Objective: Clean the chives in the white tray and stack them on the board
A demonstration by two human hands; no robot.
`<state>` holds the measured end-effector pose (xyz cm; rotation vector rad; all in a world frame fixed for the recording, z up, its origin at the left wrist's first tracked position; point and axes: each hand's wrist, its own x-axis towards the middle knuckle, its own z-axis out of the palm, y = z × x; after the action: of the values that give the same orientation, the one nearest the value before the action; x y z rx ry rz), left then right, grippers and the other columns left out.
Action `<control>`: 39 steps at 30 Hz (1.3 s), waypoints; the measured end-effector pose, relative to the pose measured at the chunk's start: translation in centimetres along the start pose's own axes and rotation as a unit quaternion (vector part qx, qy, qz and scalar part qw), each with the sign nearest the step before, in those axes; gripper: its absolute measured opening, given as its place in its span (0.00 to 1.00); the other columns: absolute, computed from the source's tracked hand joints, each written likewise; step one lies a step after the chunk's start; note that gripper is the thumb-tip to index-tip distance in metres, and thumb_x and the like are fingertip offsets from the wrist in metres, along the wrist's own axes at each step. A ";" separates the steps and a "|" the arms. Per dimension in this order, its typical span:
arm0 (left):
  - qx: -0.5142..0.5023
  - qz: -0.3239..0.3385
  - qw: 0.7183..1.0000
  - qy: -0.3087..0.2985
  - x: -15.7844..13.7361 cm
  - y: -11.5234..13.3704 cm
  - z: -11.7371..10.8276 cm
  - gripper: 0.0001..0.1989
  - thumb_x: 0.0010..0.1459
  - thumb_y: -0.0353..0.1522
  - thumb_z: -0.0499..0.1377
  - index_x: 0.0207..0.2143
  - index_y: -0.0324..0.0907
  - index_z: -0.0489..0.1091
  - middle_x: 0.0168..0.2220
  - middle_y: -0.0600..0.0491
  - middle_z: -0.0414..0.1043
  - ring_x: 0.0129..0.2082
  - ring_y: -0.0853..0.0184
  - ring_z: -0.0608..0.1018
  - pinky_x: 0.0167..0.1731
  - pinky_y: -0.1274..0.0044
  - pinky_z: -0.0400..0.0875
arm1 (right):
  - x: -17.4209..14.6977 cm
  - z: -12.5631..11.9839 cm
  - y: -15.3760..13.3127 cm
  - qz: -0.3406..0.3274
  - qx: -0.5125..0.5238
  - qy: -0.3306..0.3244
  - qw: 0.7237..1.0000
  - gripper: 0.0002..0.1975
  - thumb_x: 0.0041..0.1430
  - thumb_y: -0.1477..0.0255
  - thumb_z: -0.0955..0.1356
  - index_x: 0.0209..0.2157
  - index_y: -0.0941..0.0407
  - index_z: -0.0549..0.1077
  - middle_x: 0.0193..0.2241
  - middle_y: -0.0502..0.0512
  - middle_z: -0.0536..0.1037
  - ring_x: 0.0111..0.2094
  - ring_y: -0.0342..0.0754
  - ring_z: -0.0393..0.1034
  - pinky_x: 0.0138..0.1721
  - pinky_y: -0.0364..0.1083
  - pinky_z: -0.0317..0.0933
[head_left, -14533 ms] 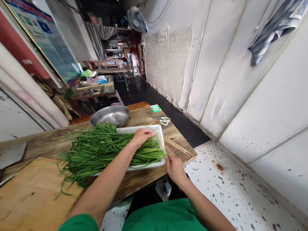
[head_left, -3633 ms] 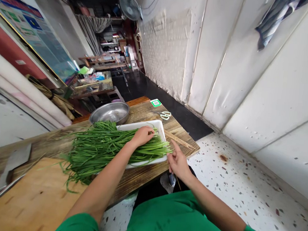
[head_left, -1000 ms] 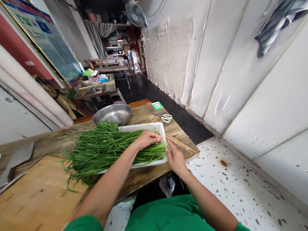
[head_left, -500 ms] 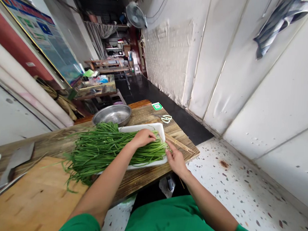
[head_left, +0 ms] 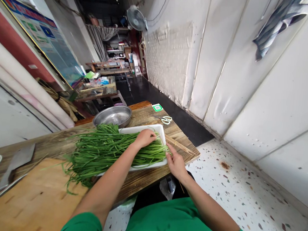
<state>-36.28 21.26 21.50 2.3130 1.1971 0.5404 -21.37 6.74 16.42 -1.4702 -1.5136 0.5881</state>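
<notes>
A thick heap of green Chinese chives (head_left: 101, 150) lies in a white tray (head_left: 162, 131), its leaves hanging over the left side and its pale stem ends at the right. My left hand (head_left: 145, 137) rests over the stems, with thumb and fingers pinched on the pale ends of a few chives. At the tray's right end, my right hand (head_left: 176, 163) is closed, index finger and thumb against the stem ends. A thin bamboo skewer (head_left: 182, 188) sticks out beneath the right wrist and appears held in that hand; its tip is hidden.
Several bamboo skewers (head_left: 180, 144) lie by the tray. Behind it are scissors (head_left: 166, 120), a QR card (head_left: 157, 107) and a metal bowl (head_left: 113, 116). A cleaver (head_left: 19, 162) and cutting board (head_left: 37, 199) lie at left on the wooden table (head_left: 136, 181).
Both hands stay almost in place at the stem ends, with only slight finger movement. The view has shifted very slightly.
</notes>
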 end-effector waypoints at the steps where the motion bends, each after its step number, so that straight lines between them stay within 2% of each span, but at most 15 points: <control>1: -0.011 0.000 1.000 0.006 0.0 -0.3 0.0 0.07 0.44 0.34 0.58 0.23 0.42 0.74 0.25 0.51 0.73 0.28 0.65 0.72 0.32 0.76 0.61 | 0.1 0.0 0.0 0.001 0.000 -0.002 1.000 0.22 0.57 0.70 0.57 0.54 0.57 0.59 0.25 0.52 0.74 0.17 0.42 0.61 0.22 0.40 0.57; 3: -0.026 -0.006 0.999 0.032 -0.1 -0.7 0.2 0.09 0.46 0.36 0.57 0.26 0.42 0.75 0.26 0.53 0.74 0.27 0.67 0.72 0.31 0.77 0.62 | 0.2 -0.1 -0.1 0.002 0.001 -0.008 1.000 0.22 0.57 0.70 0.57 0.54 0.57 0.59 0.24 0.51 0.74 0.17 0.42 0.60 0.22 0.39 0.57; 6: -0.110 -0.046 0.990 0.070 -0.2 -1.1 0.7 0.12 0.44 0.36 0.58 0.30 0.40 0.75 0.29 0.52 0.75 0.29 0.67 0.74 0.33 0.78 0.64 | 0.3 -0.1 0.0 0.001 0.006 -0.010 1.000 0.22 0.57 0.70 0.57 0.54 0.57 0.59 0.24 0.50 0.73 0.17 0.41 0.60 0.21 0.39 0.56; 10: -0.200 -0.094 0.972 0.083 -0.3 -1.0 1.1 0.14 0.42 0.37 0.60 0.32 0.38 0.75 0.32 0.50 0.75 0.33 0.65 0.75 0.37 0.76 0.66 | 0.4 -0.1 0.2 -0.001 0.007 -0.009 1.000 0.22 0.57 0.70 0.58 0.54 0.56 0.60 0.25 0.51 0.74 0.17 0.41 0.60 0.22 0.39 0.56; 13: -0.229 -0.109 0.964 0.083 -0.3 -0.8 1.0 0.14 0.41 0.38 0.61 0.30 0.38 0.75 0.33 0.49 0.75 0.34 0.64 0.75 0.39 0.75 0.66 | 0.4 -0.1 0.3 0.001 0.005 -0.009 1.000 0.22 0.57 0.70 0.58 0.54 0.56 0.60 0.22 0.49 0.72 0.17 0.41 0.59 0.21 0.39 0.55; 17: -0.243 -0.116 0.960 0.072 -0.3 -0.6 0.9 0.15 0.40 0.38 0.62 0.29 0.37 0.75 0.33 0.49 0.75 0.35 0.64 0.75 0.40 0.74 0.66 | 0.5 -0.1 0.1 0.003 0.001 -0.010 1.000 0.22 0.57 0.69 0.58 0.54 0.56 0.61 0.18 0.48 0.70 0.16 0.41 0.57 0.19 0.39 0.53; 22: -0.248 -0.112 0.959 0.075 -0.2 -0.7 1.0 0.15 0.40 0.38 0.62 0.30 0.37 0.75 0.32 0.48 0.75 0.34 0.64 0.75 0.40 0.74 0.66 | 0.6 -0.3 0.0 -0.003 0.010 -0.010 1.000 0.22 0.57 0.70 0.58 0.53 0.57 0.61 0.22 0.49 0.71 0.16 0.40 0.57 0.21 0.39 0.54; 32: -0.242 -0.100 0.962 0.075 -0.3 -0.6 1.1 0.15 0.41 0.38 0.61 0.31 0.38 0.75 0.31 0.49 0.76 0.34 0.64 0.75 0.39 0.74 0.66 | 0.4 -0.3 -0.1 -0.005 0.017 -0.015 1.000 0.22 0.56 0.69 0.58 0.53 0.57 0.61 0.20 0.49 0.69 0.16 0.41 0.55 0.19 0.39 0.51; 39: -0.250 -0.100 0.959 0.085 -0.3 -0.4 1.1 0.12 0.40 0.37 0.62 0.26 0.38 0.75 0.32 0.49 0.76 0.35 0.63 0.75 0.40 0.74 0.66 | 0.4 -0.4 0.0 0.004 0.014 -0.018 1.000 0.22 0.56 0.69 0.58 0.53 0.56 0.61 0.14 0.46 0.64 0.14 0.41 0.54 0.18 0.39 0.49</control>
<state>-36.15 20.93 20.38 1.7280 1.1889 0.8664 -20.98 7.05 16.68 -1.4519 -1.5217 0.6414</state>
